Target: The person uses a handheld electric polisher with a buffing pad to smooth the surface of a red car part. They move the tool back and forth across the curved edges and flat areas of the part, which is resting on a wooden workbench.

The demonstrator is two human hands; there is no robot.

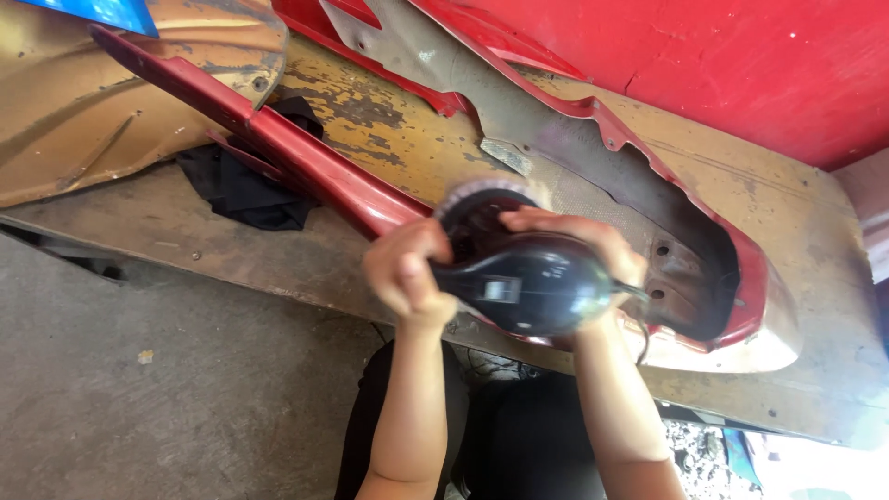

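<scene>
Tool: I see a black power sander [528, 282] with a rounded glossy body, held between both hands over the red panel [343, 185]; its round pad [477, 199] is blurred at the far end, against the panel's surface.
Left hand: my left hand [407, 273] wraps the near left end of the sander, fingers curled shut around it; motion blur hides the fingertips.
Right hand: my right hand [579, 241] lies over the top and right side of the body, fingers pressed together and bent down onto it.
Tool versus fingers: the body sits under the right fingers and inside the left grip.
Cord: a thin black cord [642, 319] leaves the right side, below the wrist.
Support: the worn yellow-brown board [787, 222] carries the panel.
Nearby: black cloth [245, 185] lies under the panel's left stretch; red wall [741, 65] behind.
</scene>
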